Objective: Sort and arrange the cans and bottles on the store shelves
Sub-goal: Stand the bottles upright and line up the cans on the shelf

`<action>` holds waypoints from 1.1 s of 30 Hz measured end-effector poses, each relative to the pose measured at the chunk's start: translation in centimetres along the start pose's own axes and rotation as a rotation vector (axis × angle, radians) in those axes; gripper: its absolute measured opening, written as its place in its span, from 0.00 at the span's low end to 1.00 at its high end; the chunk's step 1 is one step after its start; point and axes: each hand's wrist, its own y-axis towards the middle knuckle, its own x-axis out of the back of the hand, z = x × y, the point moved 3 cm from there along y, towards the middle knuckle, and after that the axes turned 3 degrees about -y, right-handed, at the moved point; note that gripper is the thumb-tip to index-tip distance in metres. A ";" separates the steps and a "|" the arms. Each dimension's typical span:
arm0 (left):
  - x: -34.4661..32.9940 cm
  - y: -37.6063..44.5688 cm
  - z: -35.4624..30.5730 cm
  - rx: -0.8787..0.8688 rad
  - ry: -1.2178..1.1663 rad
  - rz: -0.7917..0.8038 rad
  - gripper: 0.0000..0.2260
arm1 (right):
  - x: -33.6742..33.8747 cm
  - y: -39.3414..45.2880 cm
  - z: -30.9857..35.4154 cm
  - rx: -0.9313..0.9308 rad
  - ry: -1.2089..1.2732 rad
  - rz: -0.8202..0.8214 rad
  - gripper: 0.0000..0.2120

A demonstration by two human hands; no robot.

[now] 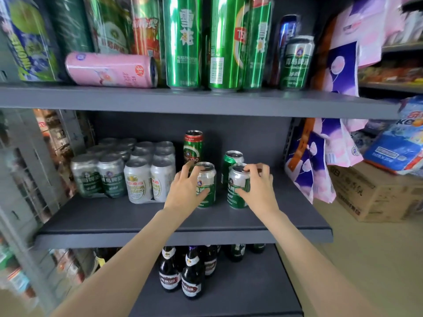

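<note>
Hands gripped two short silver-and-green beer cans upright on grey middle shelf (pixel 160 216): left hand (pixel 186 191) curled round left can (pixel 206 185), right hand (pixel 257 187) round right can (pixel 238 186).

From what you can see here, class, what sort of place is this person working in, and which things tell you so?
Most likely a small shop. Grey shelves hold shrink-wrapped can packs, tall green beer cans and bottles, with packaged goods hanging alongside.
</note>
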 end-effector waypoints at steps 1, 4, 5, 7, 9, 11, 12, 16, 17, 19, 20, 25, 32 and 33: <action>0.5 0.0 0.5 -0.019 0.018 -0.043 0.23 | 0.4 0.2 0.7 0.027 0.014 -0.037 0.25; 2.3 0.4 3.3 0.025 0.143 -0.182 0.22 | 1.1 1.8 4.2 0.156 0.154 -0.059 0.27; 2.9 0.5 4.4 0.061 0.184 -0.191 0.21 | 0.9 2.7 5.5 0.182 0.183 -0.010 0.28; 3.6 0.4 6.3 0.133 0.248 -0.148 0.21 | -0.4 4.5 7.8 0.209 0.196 0.133 0.31; 3.5 0.1 7.7 0.116 0.294 -0.094 0.21 | -2.4 6.2 9.5 0.191 0.159 0.251 0.38; 3.6 0.2 8.3 0.059 0.326 -0.063 0.24 | -3.8 8.3 10.5 0.139 0.151 0.254 0.41; 3.9 0.4 8.4 0.057 0.344 -0.039 0.26 | -4.2 9.5 10.9 0.110 0.167 0.231 0.40; 4.3 0.9 8.8 0.074 0.416 0.028 0.28 | -6.3 13.1 11.8 0.065 0.102 0.299 0.38; 4.4 0.8 8.8 0.065 0.408 0.019 0.28 | -6.7 13.4 11.9 0.066 0.097 0.297 0.35; 4.7 0.8 9.3 0.038 0.396 -0.006 0.29 | -6.7 13.4 12.2 0.075 0.117 0.233 0.28; 4.7 0.9 9.7 0.021 0.402 -0.004 0.29 | -6.5 13.2 12.5 0.098 0.120 0.205 0.26; 4.9 1.0 11.0 -0.074 0.395 0.002 0.31 | -5.9 10.9 13.5 0.304 0.168 0.197 0.23; 6.4 0.9 10.4 0.035 0.485 0.084 0.28 | -3.8 7.4 12.9 0.463 0.244 0.144 0.22; 6.5 0.8 10.2 0.048 0.483 0.102 0.29 | -3.3 6.9 12.9 0.477 0.255 0.135 0.22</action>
